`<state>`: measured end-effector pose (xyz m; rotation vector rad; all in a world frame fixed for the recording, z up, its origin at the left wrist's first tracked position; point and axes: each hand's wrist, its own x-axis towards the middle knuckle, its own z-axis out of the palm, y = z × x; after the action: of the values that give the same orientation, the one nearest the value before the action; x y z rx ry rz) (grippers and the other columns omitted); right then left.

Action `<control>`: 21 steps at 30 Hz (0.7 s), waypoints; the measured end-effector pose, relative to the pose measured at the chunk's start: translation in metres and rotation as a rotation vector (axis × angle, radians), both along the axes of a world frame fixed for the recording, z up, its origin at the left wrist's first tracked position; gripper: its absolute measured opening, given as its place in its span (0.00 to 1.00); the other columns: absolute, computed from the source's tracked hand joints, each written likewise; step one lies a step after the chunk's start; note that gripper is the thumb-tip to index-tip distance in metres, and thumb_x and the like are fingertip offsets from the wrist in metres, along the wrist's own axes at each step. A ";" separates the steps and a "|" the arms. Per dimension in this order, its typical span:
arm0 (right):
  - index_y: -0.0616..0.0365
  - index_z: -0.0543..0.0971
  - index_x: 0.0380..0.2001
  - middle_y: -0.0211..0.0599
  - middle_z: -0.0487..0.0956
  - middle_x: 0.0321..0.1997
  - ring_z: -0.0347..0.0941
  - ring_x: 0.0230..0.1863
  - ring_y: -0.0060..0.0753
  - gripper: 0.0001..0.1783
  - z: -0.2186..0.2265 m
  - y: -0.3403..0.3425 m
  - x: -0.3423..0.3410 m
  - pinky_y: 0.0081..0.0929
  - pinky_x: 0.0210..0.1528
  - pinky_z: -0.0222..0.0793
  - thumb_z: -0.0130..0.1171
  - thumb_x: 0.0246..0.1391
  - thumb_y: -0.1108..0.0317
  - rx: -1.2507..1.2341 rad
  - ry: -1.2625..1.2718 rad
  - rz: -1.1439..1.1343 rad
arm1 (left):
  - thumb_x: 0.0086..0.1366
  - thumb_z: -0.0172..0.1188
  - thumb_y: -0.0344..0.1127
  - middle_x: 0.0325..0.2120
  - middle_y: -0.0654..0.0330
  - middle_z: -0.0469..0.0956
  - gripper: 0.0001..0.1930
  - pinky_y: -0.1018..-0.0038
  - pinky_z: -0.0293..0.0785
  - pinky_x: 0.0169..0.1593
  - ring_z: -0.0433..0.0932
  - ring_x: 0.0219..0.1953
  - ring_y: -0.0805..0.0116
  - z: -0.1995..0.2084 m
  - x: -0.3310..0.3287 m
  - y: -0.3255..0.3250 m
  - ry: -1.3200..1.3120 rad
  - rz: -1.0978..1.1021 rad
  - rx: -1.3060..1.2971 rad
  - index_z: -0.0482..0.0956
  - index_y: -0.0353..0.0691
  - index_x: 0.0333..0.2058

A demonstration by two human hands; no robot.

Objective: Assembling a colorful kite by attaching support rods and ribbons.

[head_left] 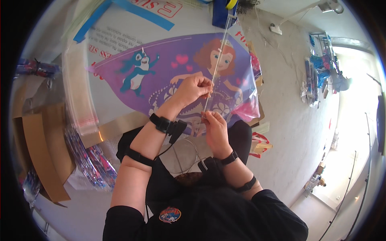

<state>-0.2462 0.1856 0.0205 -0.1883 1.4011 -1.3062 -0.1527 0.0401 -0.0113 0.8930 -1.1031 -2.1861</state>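
A purple kite-shaped sheet printed with a cartoon princess and a blue rabbit lies over a printed work surface. Across it runs a narrow clear strip of tape, slanting down from a blue tape dispenser with a yellow core at the far edge. My left hand is closed in a pinch on this strip, above the sheet's lower middle. Lower and to the right, my right hand pinches the strip's near part between thumb and fingers. The fingertips partly hide the strip there.
Blue tape marks the surface's far left. Clear plastic sleeves hang along its left edge. An opened cardboard box and shiny wrapped packages stand at left. A wall rises on the right.
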 end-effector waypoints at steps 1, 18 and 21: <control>0.60 0.75 0.31 0.32 0.75 0.34 0.71 0.41 0.25 0.04 0.003 0.001 0.000 0.22 0.46 0.65 0.53 0.58 0.71 0.016 0.014 0.009 | 0.61 0.58 0.26 0.26 0.61 0.78 0.06 0.81 0.73 0.31 0.76 0.27 0.77 0.001 0.002 0.001 0.006 -0.004 0.016 0.76 0.31 0.36; 0.61 0.74 0.31 0.33 0.75 0.35 0.70 0.41 0.27 0.03 0.020 0.002 -0.003 0.24 0.47 0.64 0.52 0.58 0.73 -0.070 -0.038 -0.027 | 0.61 0.55 0.26 0.24 0.62 0.77 0.03 0.82 0.72 0.26 0.77 0.24 0.76 0.017 0.072 -0.039 -0.374 -0.127 -0.114 0.74 0.33 0.33; 0.61 0.73 0.31 0.33 0.75 0.35 0.70 0.41 0.26 0.03 0.021 0.002 -0.003 0.24 0.47 0.64 0.52 0.58 0.73 -0.068 -0.037 -0.018 | 0.61 0.56 0.26 0.24 0.61 0.77 0.04 0.81 0.73 0.25 0.78 0.24 0.75 0.004 0.053 -0.037 -0.359 -0.019 -0.118 0.74 0.32 0.34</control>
<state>-0.2490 0.1872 0.0411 -0.1965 1.3306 -1.3672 -0.0996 0.0026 -0.0068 1.2567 -1.3954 -1.9977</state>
